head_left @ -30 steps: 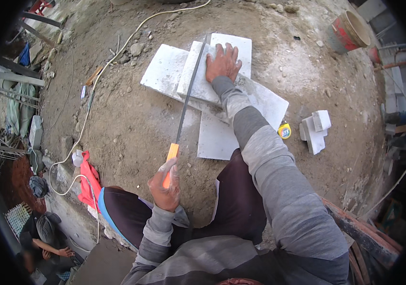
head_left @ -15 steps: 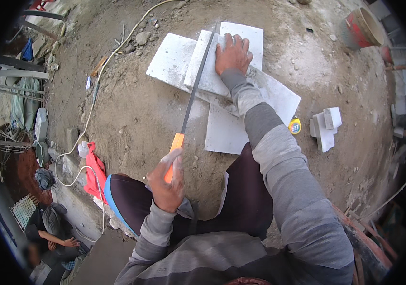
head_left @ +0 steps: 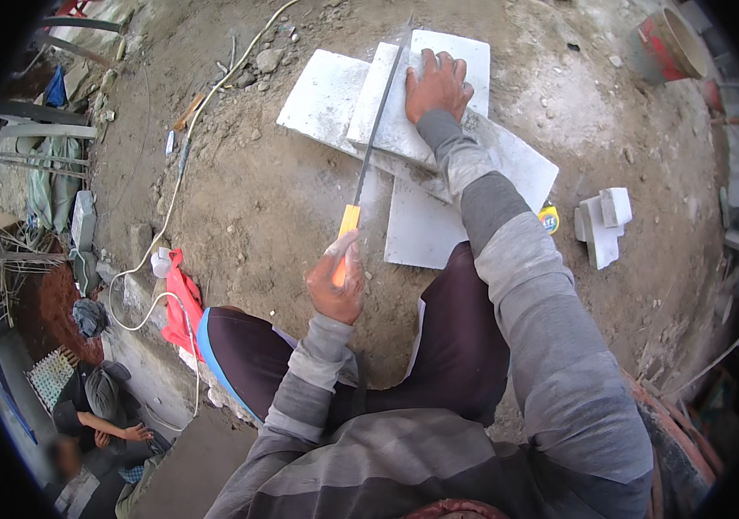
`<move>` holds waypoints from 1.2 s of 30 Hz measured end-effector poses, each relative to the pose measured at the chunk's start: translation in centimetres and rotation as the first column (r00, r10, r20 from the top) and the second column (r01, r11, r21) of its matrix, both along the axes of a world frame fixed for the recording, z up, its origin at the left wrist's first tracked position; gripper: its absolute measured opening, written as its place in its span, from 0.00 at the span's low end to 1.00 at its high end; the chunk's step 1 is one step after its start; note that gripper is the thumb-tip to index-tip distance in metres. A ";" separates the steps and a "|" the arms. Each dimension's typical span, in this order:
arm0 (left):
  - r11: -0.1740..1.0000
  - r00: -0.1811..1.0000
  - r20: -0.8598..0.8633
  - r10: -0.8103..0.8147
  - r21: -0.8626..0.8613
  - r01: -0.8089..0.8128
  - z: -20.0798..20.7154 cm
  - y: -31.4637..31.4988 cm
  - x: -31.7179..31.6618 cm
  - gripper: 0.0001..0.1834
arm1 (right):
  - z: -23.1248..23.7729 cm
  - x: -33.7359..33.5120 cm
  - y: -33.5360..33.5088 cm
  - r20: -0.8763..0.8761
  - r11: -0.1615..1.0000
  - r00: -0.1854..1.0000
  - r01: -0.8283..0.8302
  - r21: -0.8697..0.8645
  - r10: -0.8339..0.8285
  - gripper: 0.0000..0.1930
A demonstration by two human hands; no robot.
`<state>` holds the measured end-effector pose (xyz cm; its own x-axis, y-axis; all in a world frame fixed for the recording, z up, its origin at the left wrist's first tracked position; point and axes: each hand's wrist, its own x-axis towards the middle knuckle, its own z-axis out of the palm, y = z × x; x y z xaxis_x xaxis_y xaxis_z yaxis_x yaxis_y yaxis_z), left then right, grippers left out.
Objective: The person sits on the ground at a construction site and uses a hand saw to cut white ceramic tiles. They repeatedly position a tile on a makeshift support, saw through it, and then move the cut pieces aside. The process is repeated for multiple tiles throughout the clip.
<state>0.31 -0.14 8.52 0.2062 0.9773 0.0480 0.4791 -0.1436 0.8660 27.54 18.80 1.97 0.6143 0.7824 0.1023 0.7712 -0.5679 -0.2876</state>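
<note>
My left hand (head_left: 335,281) is closed round the orange handle of a hand saw (head_left: 364,171). The long thin blade slants up and away across a white lightweight concrete block (head_left: 375,91), along a line near its left side. On the larger part of that block, right of the blade, my right hand (head_left: 439,86) presses down with fingers spread. Beneath it lie more white blocks, crossed over one another: one sticks out at left (head_left: 317,97), one at right (head_left: 521,160) and one toward me (head_left: 421,227).
A yellow tape measure (head_left: 548,219) lies right of the stack, with small block offcuts (head_left: 603,227) beyond. A bucket (head_left: 670,48) stands far right. At left, a pale cable (head_left: 175,190) runs over the dirt past a red cloth (head_left: 181,298). Another person (head_left: 105,424) sits at lower left.
My left hand has pushed the saw forward and away, so its tip reaches farther past the block. My right hand stays pressed on the block. The whole view has shifted slightly.
</note>
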 end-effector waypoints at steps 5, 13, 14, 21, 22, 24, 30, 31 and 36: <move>0.998 1.000 0.007 0.019 -0.053 -0.019 0.4 -4.0 -3.8 0.10 | -0.4 0.7 0.1 0.001 1.000 1.000 -0.002 0.004 0.002 0.26; 0.999 1.000 0.007 -0.003 0.036 0.003 -0.3 1.4 1.4 0.10 | -0.2 0.0 0.2 0.021 1.000 1.000 -0.020 0.002 0.020 0.25; 0.998 1.000 0.004 -0.010 0.056 0.010 0.0 1.8 1.7 0.10 | -0.3 0.1 0.3 0.020 1.000 1.000 -0.017 -0.004 0.017 0.25; 0.997 0.999 0.047 0.022 -0.078 -0.018 4.8 -1.0 -0.6 0.10 | -0.3 -0.3 0.3 0.034 0.998 0.999 -0.029 0.052 0.028 0.25; 0.999 0.999 0.037 -0.029 -0.015 0.030 3.4 2.5 1.6 0.10 | -0.2 -0.4 0.2 0.022 0.999 0.999 -0.023 0.026 0.023 0.25; 0.995 0.997 0.029 -0.077 0.066 0.075 2.3 5.8 3.8 0.11 | 0.1 -0.1 0.2 -0.005 1.000 1.000 -0.014 -0.007 0.014 0.25; 0.998 0.998 -0.030 -0.061 0.022 0.062 5.7 -1.0 -1.3 0.11 | 0.5 -0.4 0.2 0.023 1.000 1.000 -0.006 0.016 0.006 0.25; 0.999 0.998 -0.031 -0.052 0.010 0.053 5.7 -1.3 -1.2 0.11 | 0.5 -0.7 0.1 0.004 1.000 1.000 -0.018 0.015 0.018 0.25; 0.997 0.997 -0.010 -0.077 0.011 0.077 3.5 5.6 4.4 0.11 | -0.2 -0.2 0.3 0.035 1.000 0.999 -0.001 0.014 0.001 0.25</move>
<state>4.69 5.46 11.97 0.2813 0.9579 0.0570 0.4746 -0.1905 0.8593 27.38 19.10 1.80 0.6093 0.7814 0.1349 0.7816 -0.5632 -0.2683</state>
